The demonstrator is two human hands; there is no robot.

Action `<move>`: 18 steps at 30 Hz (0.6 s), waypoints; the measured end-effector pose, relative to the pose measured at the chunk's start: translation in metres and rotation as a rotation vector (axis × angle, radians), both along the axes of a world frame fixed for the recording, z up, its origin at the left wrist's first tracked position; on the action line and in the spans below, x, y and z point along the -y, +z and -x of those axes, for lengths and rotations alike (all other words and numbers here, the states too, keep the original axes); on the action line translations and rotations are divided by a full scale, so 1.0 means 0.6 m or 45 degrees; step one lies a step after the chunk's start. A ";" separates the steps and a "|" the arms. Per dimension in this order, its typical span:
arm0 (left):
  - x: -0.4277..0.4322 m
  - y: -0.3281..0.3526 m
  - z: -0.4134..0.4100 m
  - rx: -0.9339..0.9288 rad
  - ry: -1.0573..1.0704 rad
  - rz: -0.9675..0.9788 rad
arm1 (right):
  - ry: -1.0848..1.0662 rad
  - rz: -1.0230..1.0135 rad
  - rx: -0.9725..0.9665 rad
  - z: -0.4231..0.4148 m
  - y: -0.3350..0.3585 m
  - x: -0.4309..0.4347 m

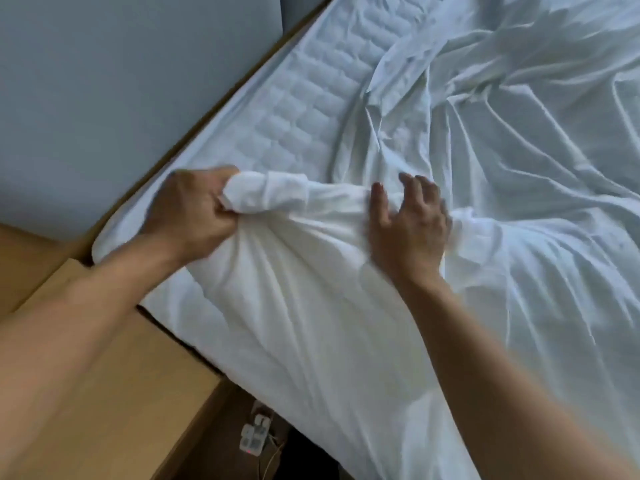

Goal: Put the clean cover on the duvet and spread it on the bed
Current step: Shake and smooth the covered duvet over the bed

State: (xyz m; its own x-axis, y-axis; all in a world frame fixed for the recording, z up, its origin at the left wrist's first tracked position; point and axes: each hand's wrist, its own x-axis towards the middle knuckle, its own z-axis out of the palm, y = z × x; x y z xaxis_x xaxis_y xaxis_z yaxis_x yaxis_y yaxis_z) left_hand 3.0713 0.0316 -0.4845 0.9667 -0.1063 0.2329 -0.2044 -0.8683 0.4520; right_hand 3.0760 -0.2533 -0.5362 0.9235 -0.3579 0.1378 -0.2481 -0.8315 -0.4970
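1. Light: soft, cool daylight tone, moderately bright. It is strongest on the white cover [311, 306] at lower centre, greyer and bluer toward the upper right.
2. Shadows: shallow and soft-edged, lying in the fabric folds. A deep dark patch sits under the near edge of the bed [294, 116] at the bottom.
3. Highlights: fabric beside the left hand [194, 209] is nearly washed out, its weave lost.
4. Blur: motion smear on the right hand [408, 223] and both forearms. The whole frame is soft.
5. Distortion: wide-angle bend. The wall [104, 81] slants steeply, and the forearms swell at the lower corners.
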 end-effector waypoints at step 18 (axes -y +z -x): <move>0.077 -0.157 0.039 -1.426 -0.025 0.064 | 0.125 0.296 -0.659 0.112 -0.141 0.094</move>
State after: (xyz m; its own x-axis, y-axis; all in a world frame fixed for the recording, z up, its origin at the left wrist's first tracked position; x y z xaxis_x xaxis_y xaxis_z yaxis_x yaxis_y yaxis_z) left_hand 3.0478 -0.0148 -0.5788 0.6316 -0.1388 -0.7628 0.3261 -0.8450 0.4238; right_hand 3.0090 -0.3097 -0.6206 0.9191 -0.2811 -0.2761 -0.3263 -0.9359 -0.1331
